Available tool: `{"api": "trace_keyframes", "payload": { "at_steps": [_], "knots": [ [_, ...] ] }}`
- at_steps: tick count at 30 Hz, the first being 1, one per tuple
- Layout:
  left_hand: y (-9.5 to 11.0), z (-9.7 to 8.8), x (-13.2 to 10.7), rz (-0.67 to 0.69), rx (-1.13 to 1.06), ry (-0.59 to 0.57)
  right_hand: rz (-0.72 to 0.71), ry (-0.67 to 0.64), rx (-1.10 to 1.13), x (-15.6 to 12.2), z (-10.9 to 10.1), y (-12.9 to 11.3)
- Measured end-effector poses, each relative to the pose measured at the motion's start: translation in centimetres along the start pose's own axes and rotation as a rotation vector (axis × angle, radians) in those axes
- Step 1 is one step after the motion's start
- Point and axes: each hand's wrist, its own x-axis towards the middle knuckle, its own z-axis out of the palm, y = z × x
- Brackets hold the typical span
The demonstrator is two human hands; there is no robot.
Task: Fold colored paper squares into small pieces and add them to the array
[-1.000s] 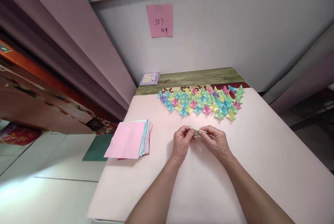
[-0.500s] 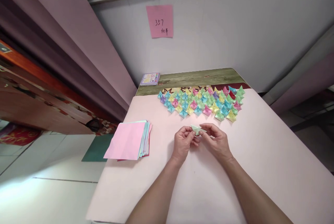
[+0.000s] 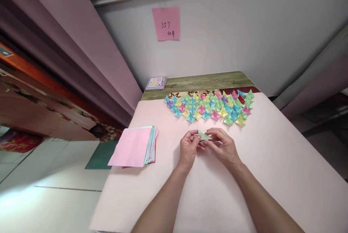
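Note:
A small pale green piece of folded paper (image 3: 204,135) is held above the table, between my two hands. My left hand (image 3: 189,146) pinches its left side between thumb and fingers. On the other side, my right hand (image 3: 222,145) is curled with its thumb and fingertips at the paper's right edge. Fingers hide part of the fold's lower edge. Just beyond the hands sit several rows of small folded paper pieces (image 3: 209,109) in green, blue, yellow, pink and purple.
To the left lies a stack of square paper sheets (image 3: 133,146), pink on top. A small pack (image 3: 156,83) rests at the table's far left corner. The pale pink table cover (image 3: 201,196) reaches toward me. A pink note (image 3: 166,24) hangs on the wall behind.
The green folded paper has turned slightly and shows more of its flat face. My right thumb has slid down off its front, and both hands have shifted slightly left.

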Motion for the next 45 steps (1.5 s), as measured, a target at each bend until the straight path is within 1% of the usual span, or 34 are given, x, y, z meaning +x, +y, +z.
{"api": "trace_keyframes", "payload": {
  "at_steps": [5, 7, 10, 12, 14, 17, 22, 25, 28, 31, 33, 36, 40, 43, 45],
  "knots": [
    [-0.1, 0.0, 0.1, 0.020, -0.009, 0.004, 0.014, -0.051, 0.057, 0.0, 0.0, 0.1],
    [-0.1, 0.0, 0.0, 0.029, -0.004, 0.001, 0.004, -0.073, 0.036, 0.0, 0.0, 0.1],
    [0.0, -0.1, -0.1, 0.047, 0.014, 0.005, -0.054, -0.117, -0.048, -0.1, -0.1, 0.3],
    [-0.1, -0.2, -0.2, 0.057, 0.036, 0.007, -0.113, -0.123, -0.112, -0.2, -0.1, 0.5],
    [-0.2, -0.3, -0.3, 0.067, 0.080, 0.002, -0.155, -0.106, -0.178, -0.3, -0.1, 0.6],
    [-0.3, -0.5, -0.5, 0.082, 0.152, -0.033, -0.168, -0.065, -0.245, -0.3, -0.1, 0.8],
    [0.1, -0.3, -0.7, 0.072, 0.125, -0.153, -0.146, -0.005, -0.225, -0.1, -0.2, 0.6],
    [0.3, 0.0, -0.8, 0.062, 0.092, -0.193, -0.098, 0.025, -0.194, 0.0, -0.2, 0.4],
    [0.4, 0.3, -0.9, 0.025, 0.082, -0.173, -0.044, 0.066, -0.140, 0.0, -0.1, 0.3],
    [0.3, 0.4, -0.9, -0.041, 0.051, -0.138, 0.006, 0.100, -0.096, 0.0, 0.0, 0.3],
    [0.2, 0.4, -0.8, -0.067, 0.024, -0.114, 0.014, 0.106, -0.068, 0.0, 0.1, 0.3],
    [0.2, 0.3, -0.8, -0.083, 0.006, -0.090, -0.031, 0.130, -0.081, -0.1, 0.2, 0.1],
    [0.3, 0.4, -1.0, -0.123, 0.017, -0.094, -0.174, 0.175, -0.213, -0.3, 0.1, -0.2],
    [0.5, 0.5, -1.1, -0.131, 0.007, -0.087, -0.261, 0.139, -0.225, -0.3, 0.0, -0.4],
    [0.7, 0.6, -1.0, -0.123, -0.009, -0.070, -0.275, 0.093, -0.198, -0.3, -0.1, -0.5]
  ]
}}
